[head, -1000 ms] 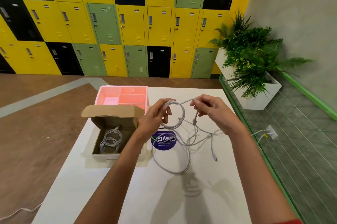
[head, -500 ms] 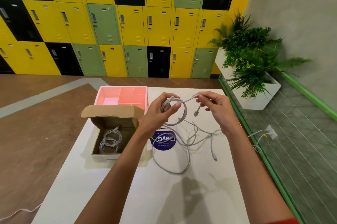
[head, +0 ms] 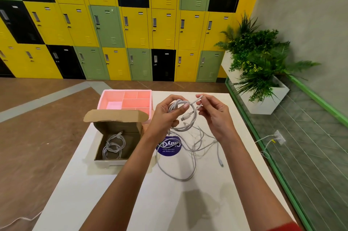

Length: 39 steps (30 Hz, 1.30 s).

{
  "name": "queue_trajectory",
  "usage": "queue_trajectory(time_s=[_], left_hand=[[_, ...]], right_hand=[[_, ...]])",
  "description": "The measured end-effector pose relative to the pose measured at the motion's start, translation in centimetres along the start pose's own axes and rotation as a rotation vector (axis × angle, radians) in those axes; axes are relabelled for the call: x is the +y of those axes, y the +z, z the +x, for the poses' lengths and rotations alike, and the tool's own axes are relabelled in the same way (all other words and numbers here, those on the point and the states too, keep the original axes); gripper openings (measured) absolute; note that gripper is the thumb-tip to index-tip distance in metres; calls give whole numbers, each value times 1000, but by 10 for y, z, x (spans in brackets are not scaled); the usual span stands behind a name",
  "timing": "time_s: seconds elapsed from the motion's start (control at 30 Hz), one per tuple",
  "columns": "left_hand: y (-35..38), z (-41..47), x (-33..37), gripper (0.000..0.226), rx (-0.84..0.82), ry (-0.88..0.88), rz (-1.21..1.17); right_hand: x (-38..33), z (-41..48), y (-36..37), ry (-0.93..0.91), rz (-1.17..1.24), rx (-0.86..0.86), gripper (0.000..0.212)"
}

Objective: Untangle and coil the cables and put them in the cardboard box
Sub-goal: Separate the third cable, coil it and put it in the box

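Coiling looks close to finished on one lead. The left hand (head: pixel 166 117) has its fingers curled round a small ring of white cable (head: pixel 183 128), with the thumb laid across the turns. It holds the ring above the surface (head: pixel 169 202), at twelve o'clock from the loose cables (head: pixel 177 177). The right hand (head: pixel 213 117), at three o'clock of the ring, pinches the cable's last stretch between thumb and fingertips. A plug (head: pixel 186 117) shows inside the ring.

The cable looks light, limp and a little springy, so the turns would likely spring open if the thumb lifted. The safest hold is probably across all the turns at once rather than by the plug. Its smooth jacket may slide through a weak pinch.

The loose cables lie crossed over one another beside a round blue sticker (head: pixel 169 147). Pulling hard there would probably tighten the crossings, so feeding a plug end back through them seems the gentler way.

The cardboard box (head: pixel 111 162) sits at nine o'clock from the hands with its flap up and one coiled cable (head: pixel 114 148) inside. There is room beside that coil. A pink tray (head: pixel 105 99) stands at the box's twelve o'clock.
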<state>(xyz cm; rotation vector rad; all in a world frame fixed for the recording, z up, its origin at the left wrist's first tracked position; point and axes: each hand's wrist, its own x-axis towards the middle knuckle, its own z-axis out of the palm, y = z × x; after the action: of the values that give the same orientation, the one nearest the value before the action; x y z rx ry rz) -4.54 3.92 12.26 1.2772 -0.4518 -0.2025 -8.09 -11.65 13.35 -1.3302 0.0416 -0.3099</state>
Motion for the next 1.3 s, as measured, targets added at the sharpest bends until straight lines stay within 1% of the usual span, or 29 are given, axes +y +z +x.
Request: queue_trajectory(time_s=[0.1, 0.27, 0.37, 0.47, 0.6, 0.77, 0.83, 0.9, 1.0, 1.07, 1.17, 1.23, 1.3], left_hand=[[-3, -2, -2, 11, 29, 4, 16], [-4, -4, -7, 11, 83, 38, 35], [-5, -4, -9, 11, 123, 48, 31], [-5, -1, -10, 11, 160, 83, 81], [-2, -1, -8, 11, 119, 140, 84], [0, -2, -12, 13, 115, 154, 147], [1, -2, -16, 14, 141, 155, 173], [2, -3, -19, 14, 173, 170, 209], [5, -2, -21, 16, 205, 192, 263], [7, -3, -20, 16, 238, 201, 294], [8, -3, -18, 15, 320, 206, 318], [9, -2, -17, 15, 360, 220, 347], [9, -2, -18, 14, 383, 233, 370]], right_hand=[[7, -4, 6, 60, 9, 20, 14], [14, -10, 11, 88, -43, 59, 12], [15, -13, 11, 110, -126, 11, 19], [14, -17, 14, 139, -216, 17, 31], [9, -18, 15, 156, -308, -34, 35], [2, -15, 17, 179, -580, -73, 28], [-1, -15, 18, 179, -701, -88, 27], [-4, -16, 20, 188, -764, -109, 25], [-7, -18, 23, 216, -754, -106, 26], [-10, -20, 23, 260, -721, -95, 36], [-16, -25, 23, 344, -601, -86, 49], [-21, -27, 24, 388, -504, -113, 50], [-23, -29, 25, 419, -470, -148, 49]])
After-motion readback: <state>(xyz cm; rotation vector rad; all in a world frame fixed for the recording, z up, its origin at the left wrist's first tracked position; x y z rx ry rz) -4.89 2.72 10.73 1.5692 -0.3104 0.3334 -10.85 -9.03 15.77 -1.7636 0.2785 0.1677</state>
